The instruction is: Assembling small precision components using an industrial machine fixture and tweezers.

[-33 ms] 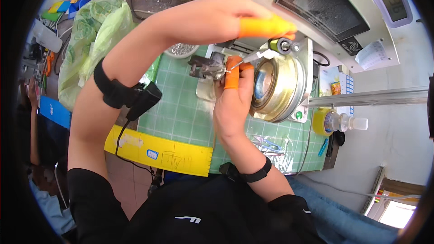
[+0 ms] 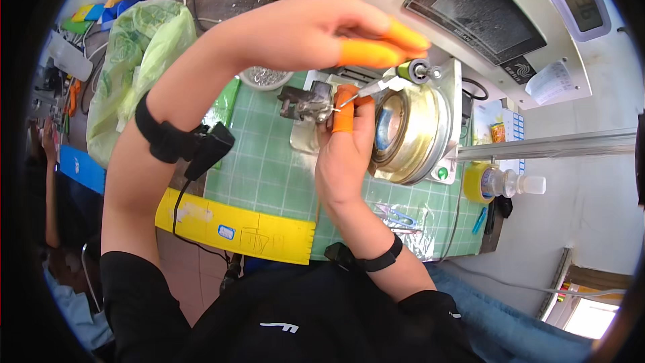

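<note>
My left hand [image 2: 366, 37] reaches over from the left, its fingers in orange finger covers. They are stretched out with a gap between them, just beside a green-and-black knob [image 2: 414, 70]; whether they touch it I cannot tell. From below comes my right hand [image 2: 344, 148], fingers bent and closed, one in an orange cover. What they pinch, if anything, is hidden. Beside those fingertips sits a dark metal clamp [image 2: 306, 102]. A thin pointed metal rod [image 2: 366, 89] slants down from near the knob to the orange-covered finger. Right of this hand stands a round brass-coloured drum [image 2: 410, 131].
A white machine with a dark screen [image 2: 474, 10] stands behind. On the green cutting mat [image 2: 259, 178] are a bowl of small metal pieces [image 2: 267, 78] and small scissors [image 2: 396, 216]. A yellow strip [image 2: 235, 228] lies along the front edge. A yellow bottle [image 2: 478, 181] stands right.
My left hand has shifted slightly left, and its fingers have spread from lying together to having a gap. My right hand stays nearly in place.
</note>
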A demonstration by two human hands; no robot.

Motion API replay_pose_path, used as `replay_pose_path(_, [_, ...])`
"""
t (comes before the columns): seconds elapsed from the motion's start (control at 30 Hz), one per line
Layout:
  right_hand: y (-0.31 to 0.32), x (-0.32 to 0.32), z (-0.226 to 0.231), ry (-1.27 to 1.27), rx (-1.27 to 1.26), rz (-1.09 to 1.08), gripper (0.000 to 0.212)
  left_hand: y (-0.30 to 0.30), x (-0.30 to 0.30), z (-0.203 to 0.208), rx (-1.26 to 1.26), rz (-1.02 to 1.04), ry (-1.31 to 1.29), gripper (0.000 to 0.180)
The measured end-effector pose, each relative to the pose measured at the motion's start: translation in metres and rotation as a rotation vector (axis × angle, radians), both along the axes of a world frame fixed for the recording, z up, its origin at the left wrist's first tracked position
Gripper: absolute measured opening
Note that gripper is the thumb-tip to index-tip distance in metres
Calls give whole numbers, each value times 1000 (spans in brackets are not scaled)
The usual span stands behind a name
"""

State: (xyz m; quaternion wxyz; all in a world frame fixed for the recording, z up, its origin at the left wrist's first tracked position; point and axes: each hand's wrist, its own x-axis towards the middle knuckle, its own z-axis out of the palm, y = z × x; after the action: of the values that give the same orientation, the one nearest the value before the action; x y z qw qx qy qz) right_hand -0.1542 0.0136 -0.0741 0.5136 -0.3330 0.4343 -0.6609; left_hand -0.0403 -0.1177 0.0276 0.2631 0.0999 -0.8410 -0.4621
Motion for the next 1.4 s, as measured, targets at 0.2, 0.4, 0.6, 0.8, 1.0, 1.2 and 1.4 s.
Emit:
replay_pose_path(0.2, [-13,4,4,-170,108,8,33,-9,23,-21,-218,-36,-151,24])
replay_pose_path(0.4, [0,3,9,-160,201,-5,26,16,34,1,-495,96,-38,15])
replay_pose_path(0.6, [38,1,1,-40,44,105,22,78,49,1,-461,135,-178,13])
replay_pose_path(0.8, [40,-3,5,-65,-14,112,22,142,57,-48,117,-8,12,10])
replay_pose_path(1.0, [20,-7,-4,7,75,74,15,122,70,1,-11,-96,-69,21])
replay_pose_path(1.2, [-24,2,-13,1,95,-50,22,42,44,27,-195,356,-19,22])
replay_pose_path(1.4, [-22,1,-12,-158,72,5,22,8,22,-20,-290,98,-276,14])
